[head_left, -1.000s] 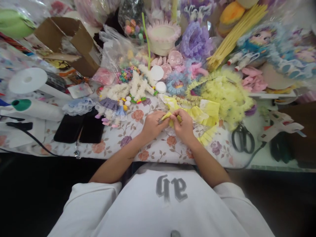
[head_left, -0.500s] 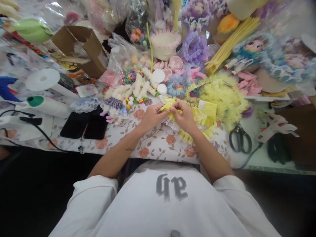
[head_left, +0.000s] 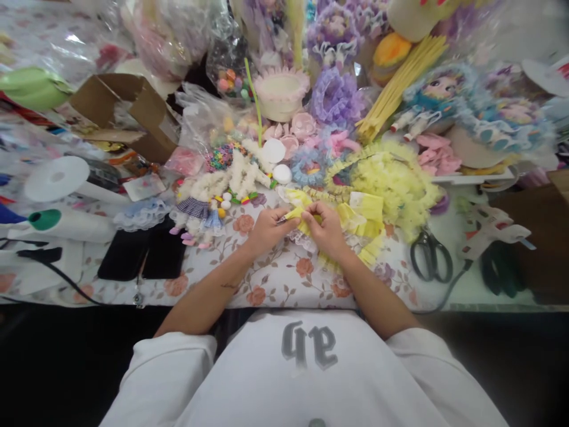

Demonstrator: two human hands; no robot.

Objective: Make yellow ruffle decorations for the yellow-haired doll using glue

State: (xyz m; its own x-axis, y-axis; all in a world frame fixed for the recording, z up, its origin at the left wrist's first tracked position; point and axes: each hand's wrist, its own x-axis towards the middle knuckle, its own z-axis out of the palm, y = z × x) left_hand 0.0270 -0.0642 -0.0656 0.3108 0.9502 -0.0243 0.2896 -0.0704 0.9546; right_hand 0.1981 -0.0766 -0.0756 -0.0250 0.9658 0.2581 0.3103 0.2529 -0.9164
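Observation:
My left hand and my right hand meet over the flowered tablecloth. Between their pinched fingers is a piece of yellow fabric; the fingers cover part of it. More yellow pleated fabric lies right of my right hand, partly under the wrist, with white lace showing below the hands. Fluffy yellow tulle trim is heaped behind it. To the left of my left hand lie small cream plush figures in checked skirts, beside white round pieces.
Black-handled scissors and a glue gun lie at the right. Two dark phones are at the left, near a ribbon spool and a cardboard box. Behind stand a cream basket, yellow sticks and dolls.
The camera view has shifted, so the table contents sit slightly lower and further left. Both hands still pinch the yellow fabric, with little change in their pose.

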